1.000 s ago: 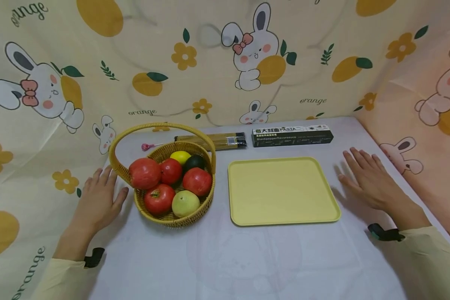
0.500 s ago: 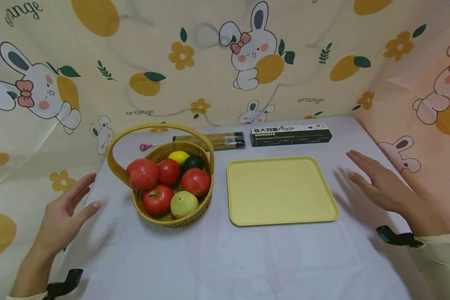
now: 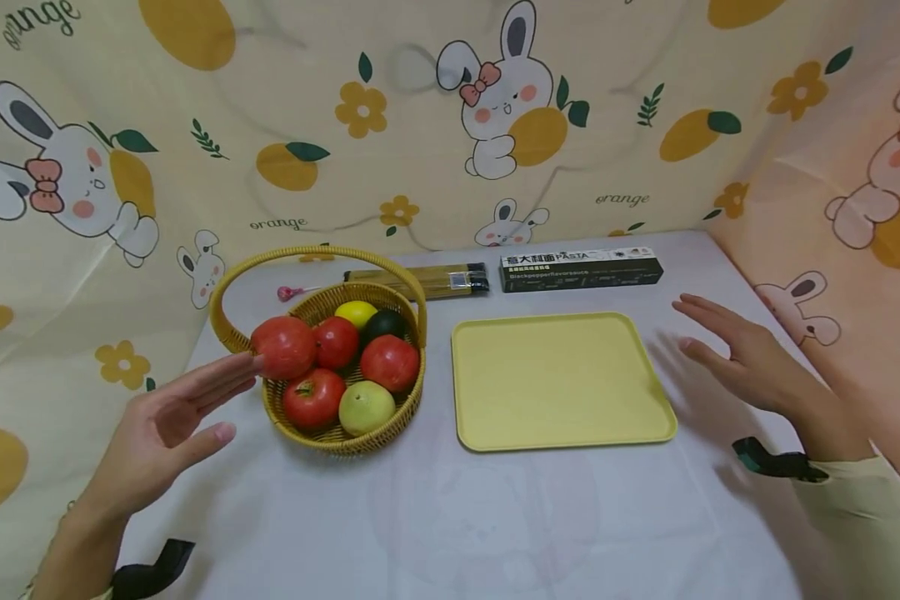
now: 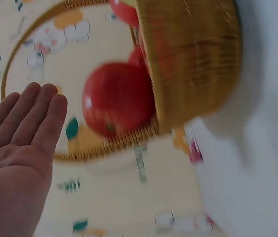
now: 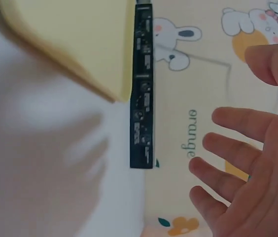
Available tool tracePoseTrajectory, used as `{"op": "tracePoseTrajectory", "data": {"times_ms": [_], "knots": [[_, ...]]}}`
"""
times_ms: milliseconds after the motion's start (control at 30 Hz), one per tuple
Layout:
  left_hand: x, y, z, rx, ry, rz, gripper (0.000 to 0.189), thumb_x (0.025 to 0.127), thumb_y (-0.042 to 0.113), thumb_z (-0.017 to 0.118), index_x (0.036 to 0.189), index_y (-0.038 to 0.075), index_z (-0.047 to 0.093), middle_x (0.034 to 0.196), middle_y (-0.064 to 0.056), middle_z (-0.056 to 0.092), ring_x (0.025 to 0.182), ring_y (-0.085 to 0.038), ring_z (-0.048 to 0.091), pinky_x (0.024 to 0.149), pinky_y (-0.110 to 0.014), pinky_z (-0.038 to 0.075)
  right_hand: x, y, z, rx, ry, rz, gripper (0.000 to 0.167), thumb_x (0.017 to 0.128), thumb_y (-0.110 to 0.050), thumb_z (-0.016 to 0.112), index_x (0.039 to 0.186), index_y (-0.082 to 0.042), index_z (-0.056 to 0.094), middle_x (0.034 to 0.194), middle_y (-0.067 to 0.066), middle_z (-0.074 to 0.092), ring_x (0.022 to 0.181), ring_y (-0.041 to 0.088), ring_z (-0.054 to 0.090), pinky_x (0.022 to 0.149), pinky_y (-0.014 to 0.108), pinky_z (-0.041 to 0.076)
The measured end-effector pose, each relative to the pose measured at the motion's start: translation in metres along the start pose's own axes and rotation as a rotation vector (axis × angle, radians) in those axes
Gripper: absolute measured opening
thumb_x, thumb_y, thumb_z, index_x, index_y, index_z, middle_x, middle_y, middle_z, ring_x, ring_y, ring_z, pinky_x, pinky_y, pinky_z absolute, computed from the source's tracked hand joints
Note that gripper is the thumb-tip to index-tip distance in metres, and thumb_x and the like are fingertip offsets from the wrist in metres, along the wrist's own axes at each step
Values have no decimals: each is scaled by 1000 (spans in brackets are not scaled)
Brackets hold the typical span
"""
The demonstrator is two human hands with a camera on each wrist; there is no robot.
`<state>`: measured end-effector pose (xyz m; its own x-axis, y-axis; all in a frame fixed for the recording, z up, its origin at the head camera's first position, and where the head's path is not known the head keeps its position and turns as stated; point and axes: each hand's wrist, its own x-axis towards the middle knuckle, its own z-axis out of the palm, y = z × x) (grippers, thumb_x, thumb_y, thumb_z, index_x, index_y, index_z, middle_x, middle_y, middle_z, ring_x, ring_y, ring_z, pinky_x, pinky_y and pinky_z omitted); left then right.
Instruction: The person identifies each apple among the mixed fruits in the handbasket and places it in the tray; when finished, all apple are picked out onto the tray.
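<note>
A wicker basket [image 3: 345, 445] with a tall arched handle stands on the left of the table. In it lie several red fruits [image 3: 390, 363], a pale green fruit [image 3: 366, 408], a yellow fruit [image 3: 357, 314] and a dark one [image 3: 386, 323]. My left hand [image 3: 157, 433] is raised beside the basket, fingers straight, its fingertips overlapping the leftmost red fruit [image 3: 281, 348] in the head view. The left wrist view shows a gap between that hand [image 4: 20, 143] and the red fruit [image 4: 119, 98]. Holding nothing, my right hand [image 3: 757, 358] hovers right of the yellow tray [image 3: 562, 383].
Behind the tray lies a dark green pasta box [image 3: 581, 271]. A pack of long brown sticks or noodles [image 3: 438, 282] and a small pink-tipped item [image 3: 288, 293] are behind the basket. Patterned cloth [image 3: 390, 125] rises along the back and sides of the white-covered table [image 3: 495, 517].
My left hand first drew back left from beside the basket, then swung right toward the leftmost red fruit. The right hand lifted and turned on edge, then shifted slightly left.
</note>
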<state>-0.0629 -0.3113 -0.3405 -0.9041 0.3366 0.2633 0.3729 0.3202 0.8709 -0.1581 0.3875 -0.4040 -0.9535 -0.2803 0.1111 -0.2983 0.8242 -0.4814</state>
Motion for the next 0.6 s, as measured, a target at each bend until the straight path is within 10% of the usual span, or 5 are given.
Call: {"op": "tracePoseTrajectory", "data": {"times_ms": [267, 600], "knots": [[47, -3, 25, 32, -88, 26, 62, 98, -9, 69, 157, 4, 57, 155, -16, 65, 141, -13, 65, 112, -20, 53, 19, -4, 11, 7, -41, 63, 70, 109, -35, 67, 171, -20, 38, 173, 24, 39, 156, 56, 38, 116, 83, 35], [82, -21, 54, 43, -156, -117, 53, 104, 13, 73, 155, 6, 60, 155, -19, 64, 140, -34, 66, 109, -18, 54, 36, 11, 31, 97, -122, 120, 63, 112, -39, 63, 167, -13, 45, 173, 24, 40, 159, 55, 33, 117, 85, 32]]}}
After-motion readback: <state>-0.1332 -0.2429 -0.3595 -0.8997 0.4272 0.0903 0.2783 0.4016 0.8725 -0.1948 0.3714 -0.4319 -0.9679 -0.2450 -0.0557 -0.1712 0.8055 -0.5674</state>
